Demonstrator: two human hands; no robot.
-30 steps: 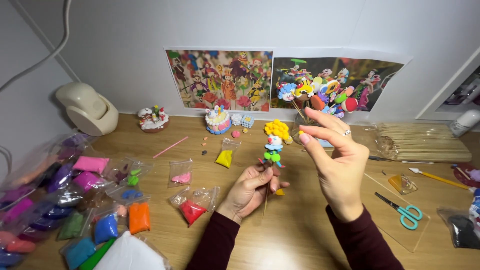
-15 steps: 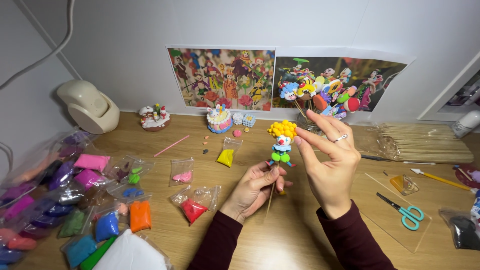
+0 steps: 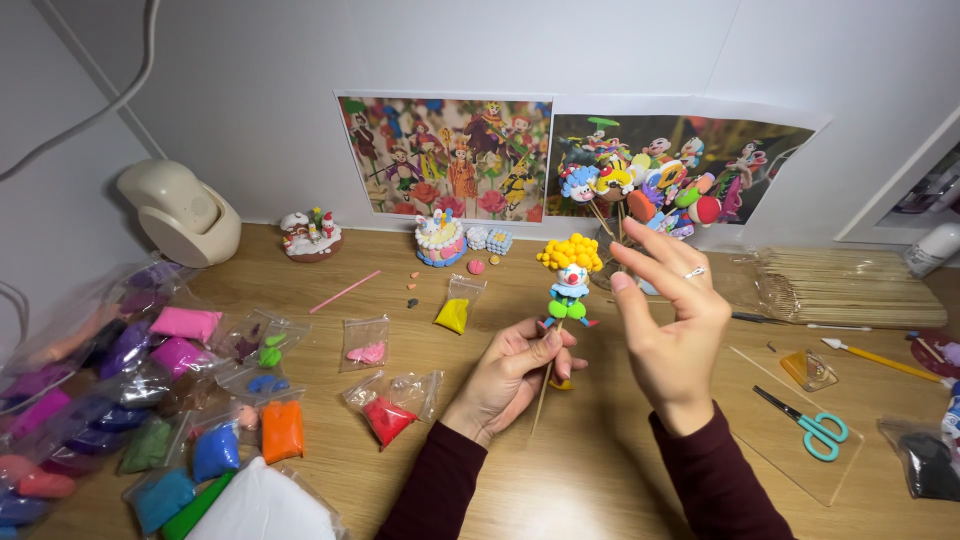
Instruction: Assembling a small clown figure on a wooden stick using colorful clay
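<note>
A small clay clown figure with yellow hair on a thin wooden stick [image 3: 569, 282] is pinched upright by the left hand [image 3: 512, 377], while the right hand [image 3: 674, 330] hovers just beside it, fingers spread and empty.

Left hand [image 3: 508, 375] holds a clown figure [image 3: 568, 282] upright by its stick; right hand [image 3: 680, 335] seemingly apart.

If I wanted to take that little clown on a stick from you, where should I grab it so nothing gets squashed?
Probably by the bare wooden stick, on the free end below the left hand, coming from underneath. The clown figure on top looks like soft clay, with small bobbles for hair and thin bits sticking out sideways, so pinching there would likely dent it. The right hand is open beside it, not gripping.
</note>
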